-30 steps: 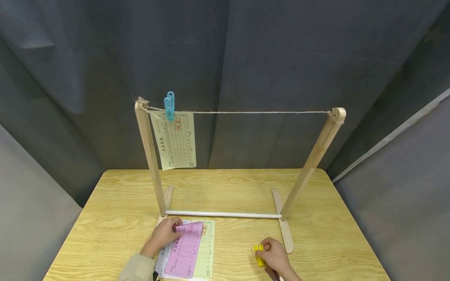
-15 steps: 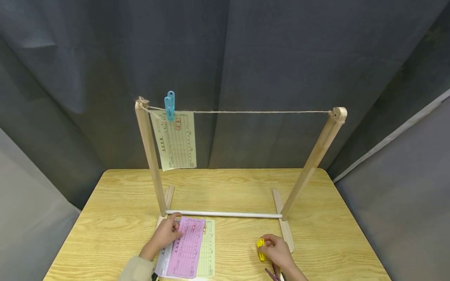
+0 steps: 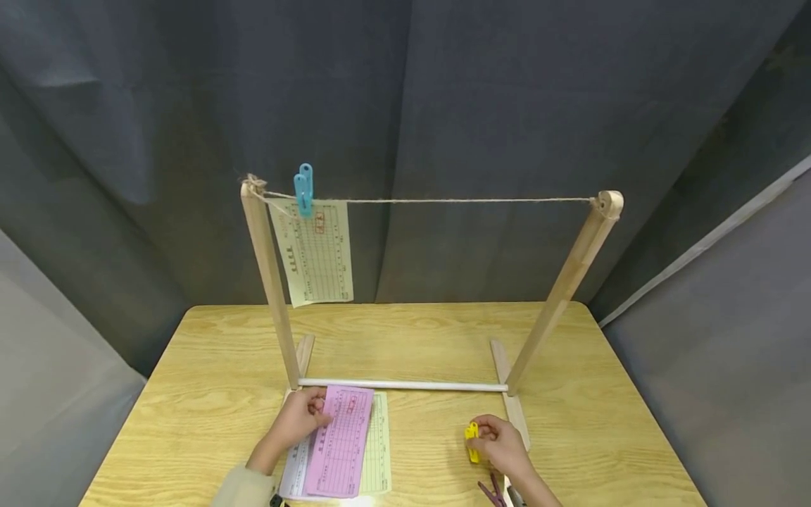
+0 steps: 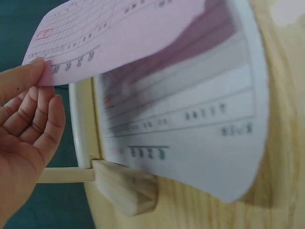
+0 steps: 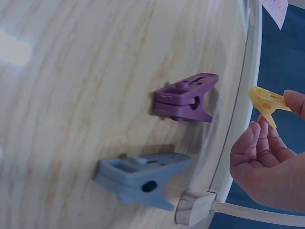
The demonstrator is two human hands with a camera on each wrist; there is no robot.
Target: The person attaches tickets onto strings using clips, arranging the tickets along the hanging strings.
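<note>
My left hand (image 3: 299,422) pinches the left edge of a pink printed form (image 3: 341,443) between thumb and fingers. In the left wrist view the pink form (image 4: 119,38) is raised off a white form (image 4: 190,133) beneath it. A pale green form (image 3: 379,443) lies partly under them on the table. My right hand (image 3: 500,445) pinches a yellow clothespin (image 3: 472,442) by its handles, a little above the table. Below that hand in the right wrist view lie a purple clothespin (image 5: 183,98) and a grey-blue clothespin (image 5: 143,179).
Two wooden posts (image 3: 271,282) carry a string (image 3: 443,201) across the table (image 3: 209,394). From its left end hangs a yellow-green form (image 3: 319,260), held by a blue clothespin (image 3: 304,190). A white bar (image 3: 405,384) joins the posts' feet. Dark curtains stand behind.
The pink form, curled over at its top before, now lies flatter and sits higher and slightly right. My right hand has moved slightly up with the yellow clothespin, leaving the purple clothespin more visible.
</note>
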